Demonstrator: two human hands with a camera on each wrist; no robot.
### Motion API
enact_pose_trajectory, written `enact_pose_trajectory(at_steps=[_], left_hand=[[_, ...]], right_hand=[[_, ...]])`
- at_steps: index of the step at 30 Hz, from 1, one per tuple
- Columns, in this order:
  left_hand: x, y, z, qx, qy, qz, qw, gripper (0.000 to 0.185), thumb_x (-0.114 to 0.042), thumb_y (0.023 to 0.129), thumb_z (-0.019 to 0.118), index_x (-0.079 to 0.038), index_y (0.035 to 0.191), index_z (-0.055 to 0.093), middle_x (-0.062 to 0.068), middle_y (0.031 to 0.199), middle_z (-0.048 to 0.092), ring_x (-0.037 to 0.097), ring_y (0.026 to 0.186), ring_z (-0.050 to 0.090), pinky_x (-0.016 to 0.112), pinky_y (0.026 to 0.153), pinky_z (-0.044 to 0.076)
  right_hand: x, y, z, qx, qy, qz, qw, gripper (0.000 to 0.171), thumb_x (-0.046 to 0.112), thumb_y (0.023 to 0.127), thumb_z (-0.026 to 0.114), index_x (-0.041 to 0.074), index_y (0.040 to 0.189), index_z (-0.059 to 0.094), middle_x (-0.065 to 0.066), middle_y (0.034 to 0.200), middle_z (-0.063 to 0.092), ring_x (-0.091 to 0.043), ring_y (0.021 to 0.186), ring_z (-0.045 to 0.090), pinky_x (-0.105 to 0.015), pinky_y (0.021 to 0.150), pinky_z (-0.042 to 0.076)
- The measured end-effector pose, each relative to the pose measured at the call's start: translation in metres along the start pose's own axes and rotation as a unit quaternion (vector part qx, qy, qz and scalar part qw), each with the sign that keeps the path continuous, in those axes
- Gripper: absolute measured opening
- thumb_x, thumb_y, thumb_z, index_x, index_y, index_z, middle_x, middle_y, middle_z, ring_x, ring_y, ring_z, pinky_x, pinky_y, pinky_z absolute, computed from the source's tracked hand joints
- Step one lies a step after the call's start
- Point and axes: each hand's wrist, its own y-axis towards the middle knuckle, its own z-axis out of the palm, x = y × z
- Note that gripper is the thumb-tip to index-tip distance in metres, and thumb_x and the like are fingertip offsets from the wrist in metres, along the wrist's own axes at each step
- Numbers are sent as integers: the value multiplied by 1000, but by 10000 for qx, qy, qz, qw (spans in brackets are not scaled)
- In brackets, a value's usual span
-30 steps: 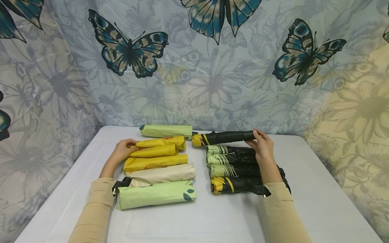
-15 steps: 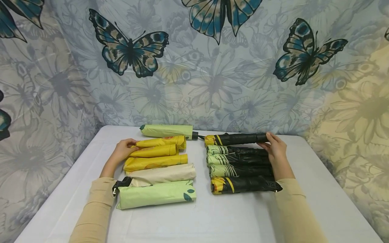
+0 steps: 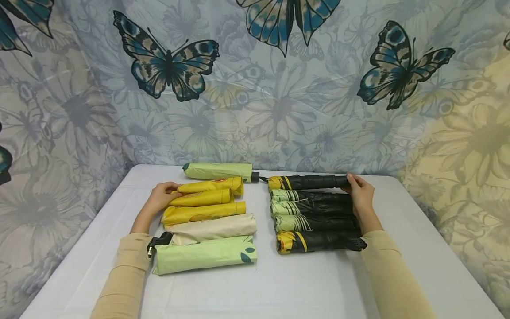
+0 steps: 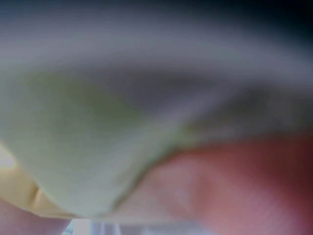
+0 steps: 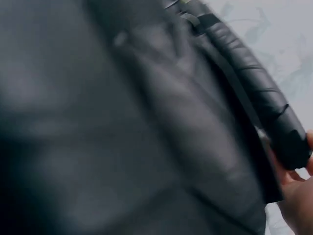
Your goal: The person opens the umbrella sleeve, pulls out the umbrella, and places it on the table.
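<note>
In the head view my right hand [image 3: 361, 197] pinches the right end of a folded black umbrella [image 3: 308, 182] with a yellow-patterned left tip. This umbrella lies farthest back in the right row. The right wrist view shows the black umbrella's end [image 5: 288, 147] between fingers and thumb. My left hand [image 3: 162, 197] holds the left end of the rearmost folded yellow umbrella [image 3: 211, 186] in the left row; part of the grip is hidden. The left wrist view is mostly a blur of pale green cloth [image 4: 88, 137].
The left row continues forward with more yellow umbrellas [image 3: 203, 213], a cream one [image 3: 215, 229] and a light green one [image 3: 203, 255]. Right row: black umbrellas with green tips [image 3: 292, 208] and a yellow-tipped one [image 3: 314, 242]. Another light green umbrella [image 3: 219, 171] lies at the back of the white table [image 3: 255, 292].
My right hand has moved right with the black umbrella and brought it into line behind the right row; over the last half second it barely moves. The left hand has stayed put.
</note>
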Motion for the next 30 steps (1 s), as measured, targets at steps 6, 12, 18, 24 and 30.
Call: enact_pose_trajectory(at_steps=[6, 12, 18, 24, 30], left_hand=[[-1, 1, 2, -35, 3, 28, 10000, 33, -9, 96, 60, 8, 124, 59, 33, 129, 57, 48, 118, 56, 55, 98, 50], [0, 2, 2, -68, 43, 52, 10000, 33, -9, 96, 60, 8, 123, 59, 32, 129, 57, 48, 117, 56, 56, 98, 49], [1, -1, 0, -75, 107, 50, 9999, 34, -10, 96, 60, 10, 123, 59, 32, 129, 57, 48, 117, 55, 57, 99, 48], [0, -1, 0, -27, 95, -16, 9999, 35, -10, 96, 60, 10, 124, 58, 33, 131, 55, 50, 120, 53, 58, 101, 46], [-2, -1, 0, -52, 103, 10, 9999, 35, -10, 96, 60, 10, 124, 58, 33, 130, 56, 50, 119, 54, 58, 100, 47]], right_hand=[[-16, 3, -4, -257, -1465, -490, 9877, 51, 35, 101, 51, -3, 134, 56, -20, 135, 59, -22, 118, 57, -30, 104, 47], [-14, 5, -10, 56, -2135, 232, 9766, 49, 33, 104, 42, 0, 140, 51, -19, 144, 50, -29, 138, 42, -40, 117, 36], [-15, 5, -11, 543, -2373, 398, 9691, 65, 40, 95, 60, 3, 146, 44, -21, 150, 43, -34, 135, 43, -44, 115, 37], [-16, 3, -11, 757, -2556, 372, 9631, 73, 40, 92, 65, 5, 150, 38, -22, 152, 39, -35, 127, 45, -44, 105, 43], [-17, 0, -12, 828, -2602, 192, 9618, 73, 36, 91, 67, 4, 150, 37, -25, 151, 38, -39, 130, 44, -48, 107, 42]])
